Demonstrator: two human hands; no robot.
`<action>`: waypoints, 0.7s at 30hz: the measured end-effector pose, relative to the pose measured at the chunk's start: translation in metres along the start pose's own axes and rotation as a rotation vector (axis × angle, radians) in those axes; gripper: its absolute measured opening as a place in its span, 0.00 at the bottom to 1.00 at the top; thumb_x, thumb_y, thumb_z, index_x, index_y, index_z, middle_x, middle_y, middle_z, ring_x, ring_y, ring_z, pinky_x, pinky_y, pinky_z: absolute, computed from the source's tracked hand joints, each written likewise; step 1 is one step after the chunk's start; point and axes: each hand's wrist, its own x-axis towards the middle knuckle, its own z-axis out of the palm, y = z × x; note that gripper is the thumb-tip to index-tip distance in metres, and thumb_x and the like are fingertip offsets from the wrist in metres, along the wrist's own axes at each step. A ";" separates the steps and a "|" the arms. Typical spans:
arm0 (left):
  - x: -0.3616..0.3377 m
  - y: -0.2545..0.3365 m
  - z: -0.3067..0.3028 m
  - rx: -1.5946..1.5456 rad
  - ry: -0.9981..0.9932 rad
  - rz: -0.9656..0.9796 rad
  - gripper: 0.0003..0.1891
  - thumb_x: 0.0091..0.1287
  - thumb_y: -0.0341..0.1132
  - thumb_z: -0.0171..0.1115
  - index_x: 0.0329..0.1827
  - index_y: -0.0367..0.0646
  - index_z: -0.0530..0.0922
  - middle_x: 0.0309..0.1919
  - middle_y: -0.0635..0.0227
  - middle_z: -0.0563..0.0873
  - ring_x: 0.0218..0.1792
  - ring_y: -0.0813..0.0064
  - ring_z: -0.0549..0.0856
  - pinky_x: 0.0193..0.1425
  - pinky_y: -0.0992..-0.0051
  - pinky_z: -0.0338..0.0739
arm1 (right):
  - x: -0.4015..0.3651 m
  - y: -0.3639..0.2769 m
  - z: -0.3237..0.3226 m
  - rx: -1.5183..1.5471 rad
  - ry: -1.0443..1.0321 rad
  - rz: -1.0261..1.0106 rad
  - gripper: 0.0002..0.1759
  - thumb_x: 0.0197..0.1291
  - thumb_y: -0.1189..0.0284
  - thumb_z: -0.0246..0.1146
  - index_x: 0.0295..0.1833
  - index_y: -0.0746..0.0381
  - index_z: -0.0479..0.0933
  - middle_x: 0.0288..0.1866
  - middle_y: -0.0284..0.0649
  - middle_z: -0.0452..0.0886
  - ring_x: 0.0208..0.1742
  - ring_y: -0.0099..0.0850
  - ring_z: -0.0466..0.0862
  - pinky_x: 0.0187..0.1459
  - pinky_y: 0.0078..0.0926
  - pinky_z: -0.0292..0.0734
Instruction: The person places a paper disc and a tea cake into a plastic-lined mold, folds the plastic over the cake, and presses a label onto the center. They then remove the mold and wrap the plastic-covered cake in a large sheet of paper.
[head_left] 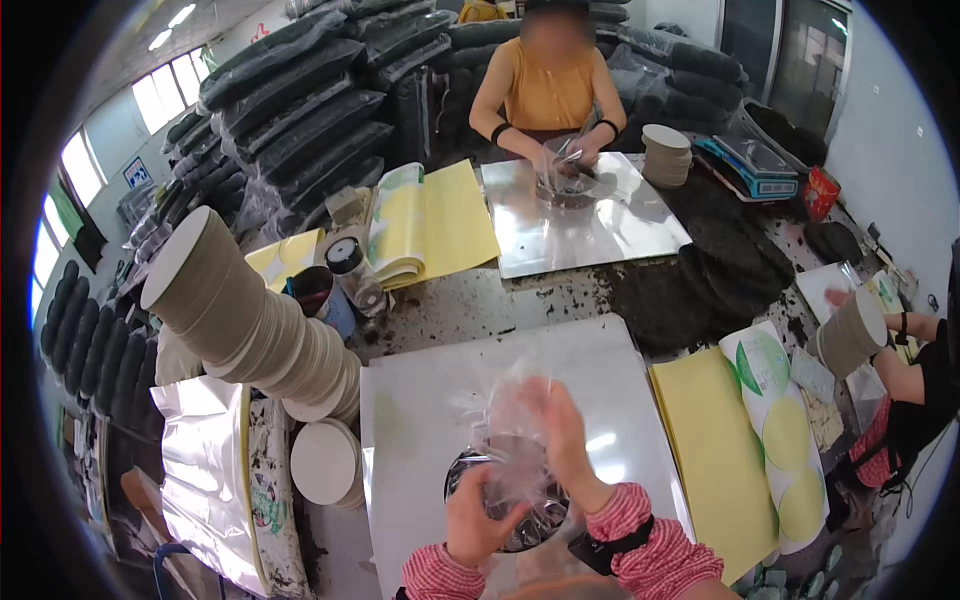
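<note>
A clear plastic bag (518,462) stands over a dark round bundle (535,527) on the shiny metal sheet (420,400) before me. My left hand (476,517) curves round the bag's near left side, thumb and fingers against the plastic. Higher up, my right hand (563,432) is raised at the bag's gathered upper part; its fingertips are blurred and seem closed on the film. Glare and crumpled plastic hide some of the dark contents.
Tall stacks of pale round discs (240,310) lean at left. Yellow sheets (715,455) and a label roll (780,440) lie at right. Dark flat pads (725,270) lie beyond. Across the table, a person (550,90) handles another bag; another person's arm (905,370) shows at right.
</note>
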 end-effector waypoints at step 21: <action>-0.003 -0.006 -0.005 0.347 -0.241 0.436 0.39 0.51 0.31 0.65 0.71 0.32 0.67 0.72 0.52 0.71 0.75 0.57 0.68 0.76 0.54 0.63 | -0.091 -0.007 -0.021 -0.953 -0.633 -0.345 0.08 0.54 0.73 0.69 0.39 0.63 0.81 0.44 0.41 0.82 0.47 0.39 0.82 0.43 0.34 0.80</action>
